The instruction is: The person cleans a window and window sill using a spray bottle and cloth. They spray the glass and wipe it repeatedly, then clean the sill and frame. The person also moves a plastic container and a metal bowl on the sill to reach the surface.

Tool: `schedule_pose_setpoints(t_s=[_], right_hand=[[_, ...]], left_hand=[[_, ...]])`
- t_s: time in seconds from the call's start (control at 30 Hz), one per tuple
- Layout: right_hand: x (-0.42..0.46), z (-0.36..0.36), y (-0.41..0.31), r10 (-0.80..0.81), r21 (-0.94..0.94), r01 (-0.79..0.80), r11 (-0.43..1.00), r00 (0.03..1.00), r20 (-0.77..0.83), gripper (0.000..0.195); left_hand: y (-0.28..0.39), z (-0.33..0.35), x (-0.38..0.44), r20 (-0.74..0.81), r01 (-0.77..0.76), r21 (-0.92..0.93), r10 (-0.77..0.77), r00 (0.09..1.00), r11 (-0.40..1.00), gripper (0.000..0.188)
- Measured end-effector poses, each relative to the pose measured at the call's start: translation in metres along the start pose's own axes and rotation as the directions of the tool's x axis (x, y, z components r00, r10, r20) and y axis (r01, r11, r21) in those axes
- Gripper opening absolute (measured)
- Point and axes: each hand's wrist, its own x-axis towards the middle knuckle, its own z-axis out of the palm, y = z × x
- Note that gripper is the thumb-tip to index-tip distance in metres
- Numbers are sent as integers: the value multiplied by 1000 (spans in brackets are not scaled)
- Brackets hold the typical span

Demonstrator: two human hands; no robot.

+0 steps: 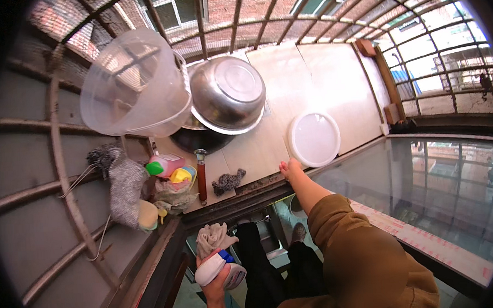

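Observation:
Low in the view, my left hand grips a white plastic spray bottle with a blue part on its head. A crumpled beige cloth is bunched in the same hand, above the bottle. My right arm reaches out to the window sill. There my right hand is beside the lower left rim of a round, whitish plastic lid, its fingers slightly apart and nothing seen in them. Whether the hand touches the lid or the sill I cannot tell. The lid lies flat on the pale ledge.
An upturned steel basin rests over a dark wok with a wooden handle. Left of it is a clear plastic bucket. Scouring wool, a pink bottle and a hanging grey cloth sit near the metal bars. A glass pane lies right.

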Motion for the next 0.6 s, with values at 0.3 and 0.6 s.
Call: schedule_pose_setpoints(t_s=[0.3, 0.6], right_hand=[[79, -18, -16, -82, 166, 144, 976, 940, -332, 48], [85, -14, -26, -131, 195, 240, 951, 883, -450, 45]], left_hand=[[-32, 9, 29, 17, 101, 125, -104, 994, 987, 37], [-15, 9, 45, 37, 124, 179, -133, 990, 976, 32]])
